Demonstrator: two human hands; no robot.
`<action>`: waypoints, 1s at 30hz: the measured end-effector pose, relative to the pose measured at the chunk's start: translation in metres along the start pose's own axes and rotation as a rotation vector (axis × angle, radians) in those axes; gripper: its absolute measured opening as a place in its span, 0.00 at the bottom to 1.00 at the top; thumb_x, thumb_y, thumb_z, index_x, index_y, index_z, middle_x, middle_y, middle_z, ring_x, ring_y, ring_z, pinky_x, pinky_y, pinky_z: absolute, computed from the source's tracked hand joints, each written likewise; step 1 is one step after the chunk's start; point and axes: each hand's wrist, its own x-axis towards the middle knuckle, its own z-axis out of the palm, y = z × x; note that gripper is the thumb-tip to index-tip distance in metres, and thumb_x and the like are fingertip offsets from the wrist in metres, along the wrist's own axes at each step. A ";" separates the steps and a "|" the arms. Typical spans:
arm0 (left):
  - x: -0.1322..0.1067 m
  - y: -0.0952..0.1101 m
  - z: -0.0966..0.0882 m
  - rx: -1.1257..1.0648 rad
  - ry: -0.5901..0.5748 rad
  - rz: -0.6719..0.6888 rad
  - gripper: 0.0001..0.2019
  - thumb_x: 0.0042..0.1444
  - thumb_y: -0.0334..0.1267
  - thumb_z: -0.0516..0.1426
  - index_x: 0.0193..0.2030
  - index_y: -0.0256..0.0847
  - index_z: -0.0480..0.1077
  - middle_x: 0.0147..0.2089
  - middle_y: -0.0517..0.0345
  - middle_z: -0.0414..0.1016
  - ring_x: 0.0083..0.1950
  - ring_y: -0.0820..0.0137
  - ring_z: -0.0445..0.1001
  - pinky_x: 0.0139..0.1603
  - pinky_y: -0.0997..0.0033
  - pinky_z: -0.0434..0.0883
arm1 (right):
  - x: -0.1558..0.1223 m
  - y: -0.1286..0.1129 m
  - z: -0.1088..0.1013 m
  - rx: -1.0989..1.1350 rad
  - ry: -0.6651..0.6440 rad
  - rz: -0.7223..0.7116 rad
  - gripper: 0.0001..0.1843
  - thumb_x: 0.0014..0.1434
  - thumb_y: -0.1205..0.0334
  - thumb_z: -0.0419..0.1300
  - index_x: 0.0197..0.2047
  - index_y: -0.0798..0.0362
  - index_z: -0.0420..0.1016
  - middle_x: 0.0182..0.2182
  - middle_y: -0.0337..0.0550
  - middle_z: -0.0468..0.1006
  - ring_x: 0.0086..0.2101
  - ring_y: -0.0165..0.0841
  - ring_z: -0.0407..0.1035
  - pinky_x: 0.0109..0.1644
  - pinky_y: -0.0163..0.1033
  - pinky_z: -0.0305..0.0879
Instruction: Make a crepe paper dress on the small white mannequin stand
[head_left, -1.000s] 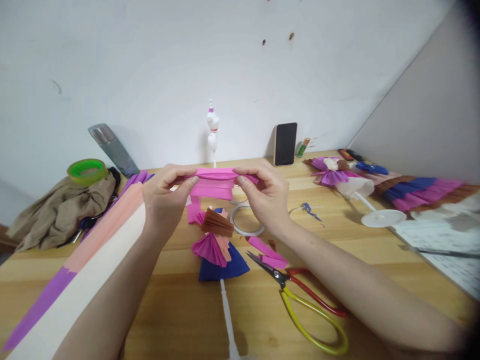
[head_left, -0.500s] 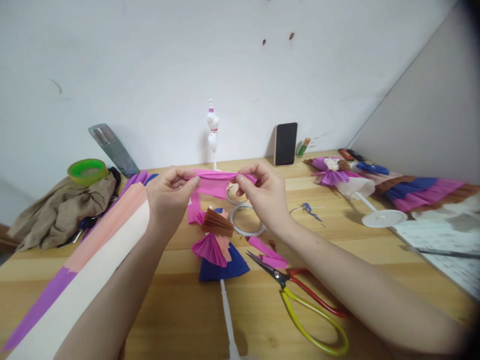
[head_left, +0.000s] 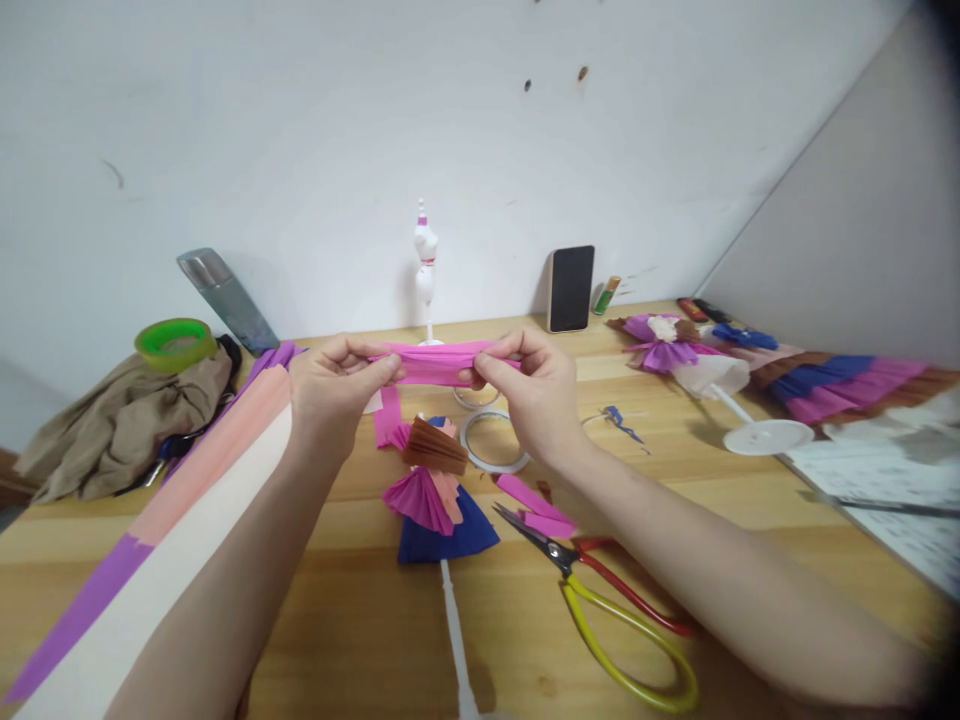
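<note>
A strip of pink crepe paper (head_left: pixel 435 364) is stretched level between my two hands, above the wooden table. My left hand (head_left: pixel 334 395) pinches its left end between thumb and fingers. At the other end my right hand (head_left: pixel 536 395) grips it the same way, with fingertips behind the paper. Below the strip lies a small mannequin dressed in a blue paper skirt (head_left: pixel 457 535), with pink and brown pleated pieces (head_left: pixel 433 446) on it. Another pink paper piece (head_left: pixel 388 415) lies beside it, and a white tape roll (head_left: pixel 495 468) sits near my right hand.
Scissors (head_left: pixel 562 555) with red and yellow handles lie by my right forearm, near pink scraps (head_left: pixel 532 500). A white mannequin (head_left: pixel 426 260) and a phone (head_left: pixel 571 288) stand at the wall. Crepe paper sheets (head_left: pixel 202 480) lie left; a dressed mannequin (head_left: pixel 712 375) lies right.
The pink strip was bunched along its top with a flap hanging below. Now it is spread into a flatter, narrower band. Both hands stay in nearly the same place.
</note>
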 end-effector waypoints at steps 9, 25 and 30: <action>-0.002 -0.001 0.001 -0.006 -0.022 0.033 0.06 0.36 0.29 0.66 0.22 0.37 0.73 0.21 0.62 0.77 0.22 0.74 0.75 0.26 0.77 0.73 | 0.001 0.003 -0.001 0.004 0.015 -0.046 0.07 0.44 0.67 0.64 0.22 0.52 0.68 0.18 0.34 0.75 0.20 0.27 0.69 0.25 0.33 0.65; -0.001 -0.016 -0.009 0.347 0.082 0.411 0.11 0.46 0.32 0.66 0.38 0.40 0.82 0.32 0.58 0.82 0.31 0.71 0.76 0.33 0.73 0.75 | -0.001 0.016 -0.008 -0.237 -0.038 -0.332 0.09 0.55 0.68 0.61 0.39 0.50 0.81 0.36 0.40 0.83 0.35 0.32 0.77 0.41 0.41 0.74; 0.002 -0.018 -0.012 0.381 0.046 0.514 0.07 0.48 0.30 0.65 0.36 0.41 0.81 0.33 0.59 0.82 0.32 0.72 0.78 0.35 0.73 0.75 | -0.002 0.017 -0.010 -0.353 -0.035 -0.415 0.10 0.59 0.67 0.61 0.42 0.50 0.81 0.35 0.41 0.82 0.35 0.32 0.76 0.43 0.42 0.73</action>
